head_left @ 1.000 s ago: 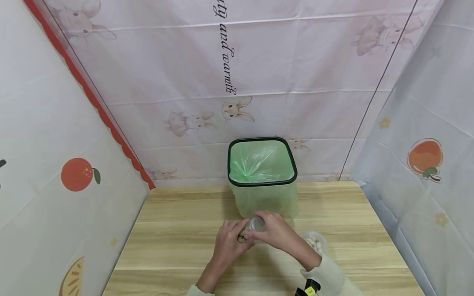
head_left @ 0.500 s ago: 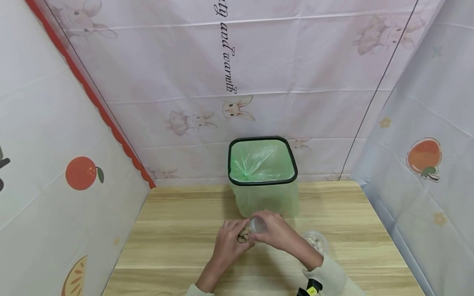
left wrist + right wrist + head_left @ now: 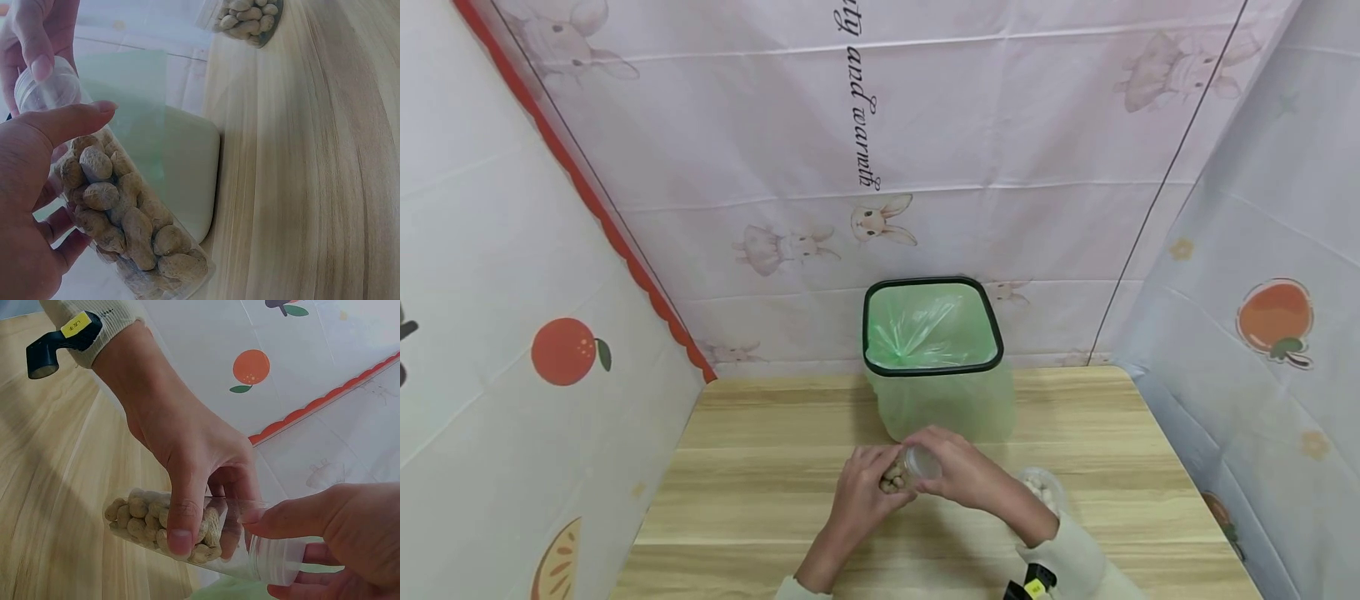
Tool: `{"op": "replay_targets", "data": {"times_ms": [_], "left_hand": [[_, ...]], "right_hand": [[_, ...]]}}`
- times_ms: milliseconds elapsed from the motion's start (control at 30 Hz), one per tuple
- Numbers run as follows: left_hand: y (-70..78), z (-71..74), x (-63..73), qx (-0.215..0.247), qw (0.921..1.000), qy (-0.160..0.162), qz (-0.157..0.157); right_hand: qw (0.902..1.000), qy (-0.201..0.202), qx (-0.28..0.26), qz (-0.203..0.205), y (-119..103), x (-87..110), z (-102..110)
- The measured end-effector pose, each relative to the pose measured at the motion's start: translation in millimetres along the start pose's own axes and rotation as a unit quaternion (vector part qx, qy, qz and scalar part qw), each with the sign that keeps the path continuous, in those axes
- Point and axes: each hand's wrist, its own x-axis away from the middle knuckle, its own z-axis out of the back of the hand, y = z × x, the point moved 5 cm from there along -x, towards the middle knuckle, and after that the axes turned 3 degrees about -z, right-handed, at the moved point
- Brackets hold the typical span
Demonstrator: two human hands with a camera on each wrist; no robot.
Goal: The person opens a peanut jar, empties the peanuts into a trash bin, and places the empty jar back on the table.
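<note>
A clear plastic jar (image 3: pixel 240 565) lies tilted between my hands, well filled with unshelled peanuts (image 3: pixel 140 234). My left hand (image 3: pixel 859 490) grips the jar's body, thumb on one side and fingers curled round the other. At the mouth end, my right hand (image 3: pixel 964 472) pinches the translucent white lid (image 3: pixel 282 565) between thumb and fingers. The lid sits on the jar's neck; whether it is loose I cannot tell. Part of the jar is hidden behind the left fingers in the head view.
Just beyond my hands stands a green-lined bin (image 3: pixel 947 408) with a black rim. Another clear tub (image 3: pixel 1058 490) of peanuts sits right of my right forearm, partly covered by it. Printed cloth walls enclose the wooden table (image 3: pixel 760 467) at the back and both sides.
My right hand has turned slightly round the lid, its thumb shifting right and down. More peanuts show between the hands. The left hand keeps its place.
</note>
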Motion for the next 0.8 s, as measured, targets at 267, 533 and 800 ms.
{"op": "replay_targets", "data": {"times_ms": [267, 533, 800], "left_hand": [[3.0, 2.8, -2.1, -0.002, 1.0000, 0.005, -0.007], [1.7, 4.7, -2.7, -0.003, 0.9999, -0.006, 0.007], [0.1, 6.5, -4.5, -0.006, 1.0000, -0.003, 0.004]], "right_hand": [[1.0000, -0.005, 0.002, 0.003, 1, -0.1, 3], [0.9998, 0.010, -0.009, 0.012, 3, 3.3, 7], [0.9991, 0.026, -0.032, 0.010, 5, 6.3, 11]]}}
